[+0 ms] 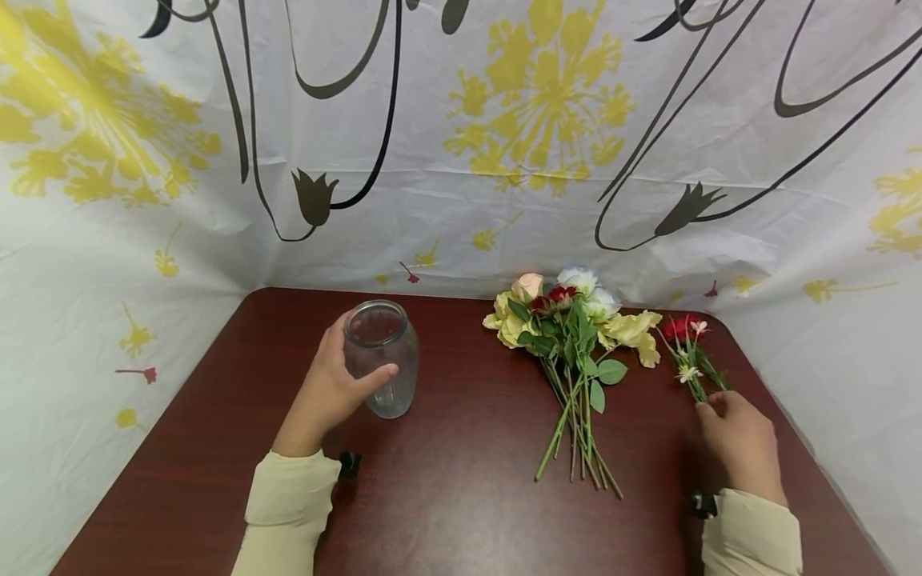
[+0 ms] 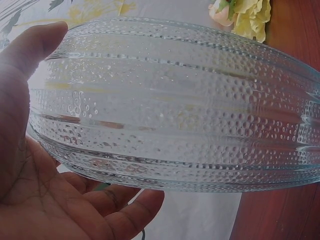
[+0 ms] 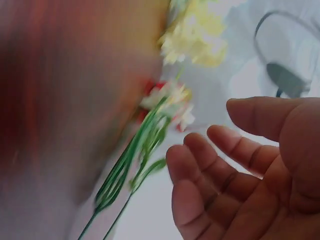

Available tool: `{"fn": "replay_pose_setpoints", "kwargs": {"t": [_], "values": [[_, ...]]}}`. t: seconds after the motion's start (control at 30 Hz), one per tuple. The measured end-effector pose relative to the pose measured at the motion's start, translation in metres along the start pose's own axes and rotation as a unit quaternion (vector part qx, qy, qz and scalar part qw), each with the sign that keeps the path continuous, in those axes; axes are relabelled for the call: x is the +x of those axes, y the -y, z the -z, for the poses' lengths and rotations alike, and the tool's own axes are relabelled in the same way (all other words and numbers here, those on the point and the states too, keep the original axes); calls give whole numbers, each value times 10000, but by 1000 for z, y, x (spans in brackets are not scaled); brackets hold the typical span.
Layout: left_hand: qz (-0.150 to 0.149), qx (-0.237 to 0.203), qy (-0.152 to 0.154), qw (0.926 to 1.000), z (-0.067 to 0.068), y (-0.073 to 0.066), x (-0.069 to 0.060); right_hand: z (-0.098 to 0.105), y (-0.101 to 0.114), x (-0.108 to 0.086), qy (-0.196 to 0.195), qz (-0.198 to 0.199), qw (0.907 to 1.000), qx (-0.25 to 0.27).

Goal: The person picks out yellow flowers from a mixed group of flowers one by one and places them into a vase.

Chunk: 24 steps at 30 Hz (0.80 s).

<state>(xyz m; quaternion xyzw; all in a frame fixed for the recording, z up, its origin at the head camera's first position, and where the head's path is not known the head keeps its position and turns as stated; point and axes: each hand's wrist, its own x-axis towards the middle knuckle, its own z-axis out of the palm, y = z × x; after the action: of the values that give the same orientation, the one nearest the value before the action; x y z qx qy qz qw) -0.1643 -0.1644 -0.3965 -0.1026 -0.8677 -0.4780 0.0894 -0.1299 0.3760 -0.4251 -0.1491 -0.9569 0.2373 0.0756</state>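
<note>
My left hand [image 1: 334,388] grips a clear glass vase [image 1: 394,372] that stands upright at the left of the table. In the left wrist view the thumb lies along one side of the vase's dimpled, ribbed wall [image 2: 165,110], with the fingers round the other side. On the right, my right hand [image 1: 745,440] is by the stems of a small bunch of red and white flowers [image 1: 689,372]. The right wrist view shows its fingers [image 3: 192,165] loosely bent beside the green stems [image 3: 127,165], holding nothing.
A larger bunch of artificial flowers [image 1: 569,352], yellow, white, peach and dark red, lies between the hands, stems towards me. Beneath everything is a dark red-brown table [image 1: 461,496]. A white sheet [image 1: 403,224] with printed flowers hangs behind and at both sides.
</note>
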Motion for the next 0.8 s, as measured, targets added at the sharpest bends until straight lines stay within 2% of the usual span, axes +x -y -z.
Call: {"fn": "replay_pose_setpoints", "kwargs": {"t": [0.27, 0.53, 0.67, 0.8], "values": [[20, -13, 19, 10000, 0, 0, 0, -12, 49, -8, 144, 796, 9965, 198], [-11, -23, 15, 10000, 1, -1, 0, -27, 94, -21, 161, 1513, 9882, 185], [-7, -25, 16, 10000, 1, -1, 0, -39, 113, -28, 280, 1727, 9845, 143], [-5, -24, 16, 10000, 1, -1, 0, -53, 125, -33, 500, 1750, 9833, 51]]}}
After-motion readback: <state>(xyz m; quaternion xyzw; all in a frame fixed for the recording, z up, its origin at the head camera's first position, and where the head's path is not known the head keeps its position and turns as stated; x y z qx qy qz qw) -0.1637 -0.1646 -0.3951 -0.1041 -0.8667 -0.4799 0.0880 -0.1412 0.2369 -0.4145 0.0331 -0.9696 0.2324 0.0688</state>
